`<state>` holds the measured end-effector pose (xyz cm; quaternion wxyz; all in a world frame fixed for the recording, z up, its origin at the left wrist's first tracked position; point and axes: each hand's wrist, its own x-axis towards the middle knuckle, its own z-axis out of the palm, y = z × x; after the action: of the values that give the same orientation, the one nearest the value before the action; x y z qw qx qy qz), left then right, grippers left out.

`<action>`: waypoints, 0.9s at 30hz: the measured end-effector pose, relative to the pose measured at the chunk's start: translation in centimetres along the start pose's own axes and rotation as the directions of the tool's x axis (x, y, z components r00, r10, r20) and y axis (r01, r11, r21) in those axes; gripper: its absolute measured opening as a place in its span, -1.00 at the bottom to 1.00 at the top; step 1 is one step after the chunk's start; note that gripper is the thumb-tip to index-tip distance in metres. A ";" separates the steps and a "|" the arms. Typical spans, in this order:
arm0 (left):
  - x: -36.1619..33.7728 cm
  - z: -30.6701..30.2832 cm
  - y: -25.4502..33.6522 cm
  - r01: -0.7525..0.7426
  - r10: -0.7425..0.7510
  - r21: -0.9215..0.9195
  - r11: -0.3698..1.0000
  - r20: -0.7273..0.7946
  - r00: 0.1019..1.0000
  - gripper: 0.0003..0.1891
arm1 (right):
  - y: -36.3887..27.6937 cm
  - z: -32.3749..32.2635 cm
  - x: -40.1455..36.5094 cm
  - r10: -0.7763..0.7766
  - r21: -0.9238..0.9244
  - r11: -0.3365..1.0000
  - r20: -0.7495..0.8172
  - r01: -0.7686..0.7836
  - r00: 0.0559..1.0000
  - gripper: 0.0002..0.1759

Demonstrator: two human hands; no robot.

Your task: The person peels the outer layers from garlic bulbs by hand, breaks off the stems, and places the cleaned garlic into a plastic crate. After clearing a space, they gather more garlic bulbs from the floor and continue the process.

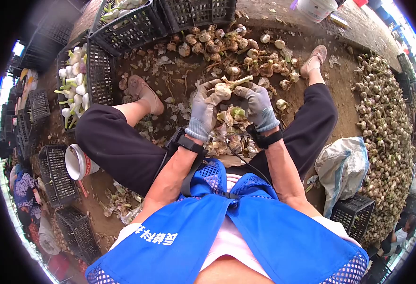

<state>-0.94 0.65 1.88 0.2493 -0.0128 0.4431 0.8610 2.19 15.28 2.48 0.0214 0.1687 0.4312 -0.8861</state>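
Observation:
A garlic bulb (223, 91) with a cut stem pointing right is held up between my gloved hands. My left hand (204, 105) is closed around the bulb's left side. At the stem, the fingers of my right hand (260, 105) are pinched together; the exact contact is partly hidden. Both gloves are grey and look soiled. Below the hands lies a pile of peeled garlic skins (231, 124) between my legs. More unpeeled garlic bulbs (212, 47) are heaped on the ground just beyond.
To the left, a black crate (100, 71) adjoins cleaned white garlic (77, 80). Other black crates (132, 29) stand ahead. A white bucket (78, 162) is by my left knee. On the right are a woven sack (343, 165) and a large garlic heap (383, 123). Other people sit at the far edges.

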 end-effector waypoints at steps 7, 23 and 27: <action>0.4 0.6 -0.1 -0.104 0.104 0.040 0.994 0.003 0.995 -0.65 | 0.3 0.4 0.8 -0.009 0.012 1.000 0.011 0.008 1.000 -0.83; 0.7 0.3 -0.7 -0.488 0.403 0.545 0.682 0.277 0.872 -0.55 | -0.2 -1.0 -0.8 -0.183 -0.320 0.920 0.158 0.226 0.970 -0.81; -0.5 1.1 0.0 -0.212 0.186 0.261 0.942 0.121 0.975 -0.56 | 0.9 -1.1 -0.4 -0.288 -0.424 0.849 0.128 0.315 0.949 -0.92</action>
<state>-0.27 1.27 2.65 0.1809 0.1075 0.5440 0.8123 3.09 15.55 1.31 -0.0674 0.0632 0.6398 -0.7629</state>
